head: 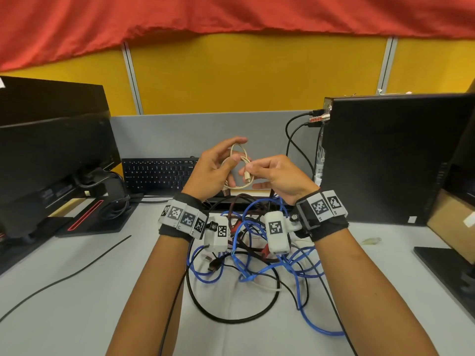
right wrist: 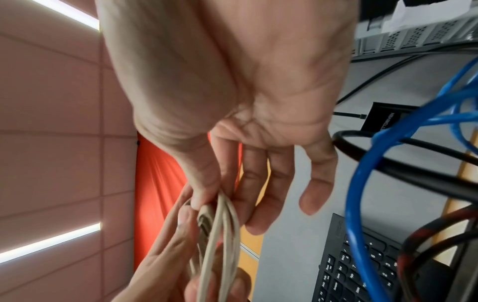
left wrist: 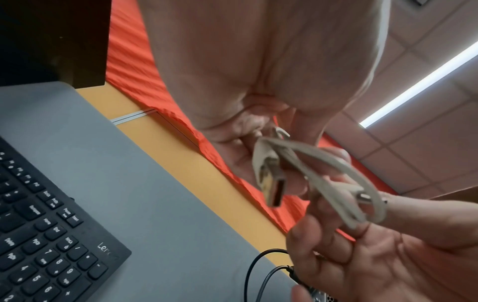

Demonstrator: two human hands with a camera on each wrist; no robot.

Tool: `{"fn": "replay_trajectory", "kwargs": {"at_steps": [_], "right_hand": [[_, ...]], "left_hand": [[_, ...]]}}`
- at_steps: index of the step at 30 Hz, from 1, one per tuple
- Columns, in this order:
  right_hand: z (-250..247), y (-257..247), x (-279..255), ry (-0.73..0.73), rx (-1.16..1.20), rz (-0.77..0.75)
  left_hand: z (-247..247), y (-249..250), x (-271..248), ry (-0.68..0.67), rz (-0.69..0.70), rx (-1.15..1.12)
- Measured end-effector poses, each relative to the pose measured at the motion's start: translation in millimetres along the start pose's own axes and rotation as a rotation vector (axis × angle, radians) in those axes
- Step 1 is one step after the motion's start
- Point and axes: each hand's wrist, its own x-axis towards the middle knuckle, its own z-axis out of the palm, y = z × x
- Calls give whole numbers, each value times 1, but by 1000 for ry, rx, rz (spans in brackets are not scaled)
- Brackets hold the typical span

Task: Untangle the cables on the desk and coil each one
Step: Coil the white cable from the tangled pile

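Short beige USB cable [head: 237,167] being coiled: loops held in left hand [head: 214,173], end pinched by right hand [head: 276,176]; tuck needed next; blue/black/red tangle [head: 257,253] at 6 o'clock untouched.

Black keyboard [head: 158,174] between monitor [head: 54,160] and computer tower [head: 390,158], red cloth [head: 231,14] above.

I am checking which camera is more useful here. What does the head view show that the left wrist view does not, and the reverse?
Only the head view shows the tangle of blue cable and black cable on the desk, and the monitor.

Only the left wrist view shows the beige cable's USB plug close up, and the ceiling light.

Both show the left hand and right hand holding the beige cable, and the keyboard.
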Motion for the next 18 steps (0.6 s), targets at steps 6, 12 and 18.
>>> {"fn": "replay_trajectory", "kwargs": {"at_steps": [6,12,18], "right_hand": [[-1,-2,1,17,55,50],[-2,0,1,-2,88,31],[-2,2,1,52,-82,-124]], "left_hand": [[1,1,-2,61,-108,23],[-6,0,-2,61,-170,-42],[-9,-1,-1,79,-186,-107]]}}
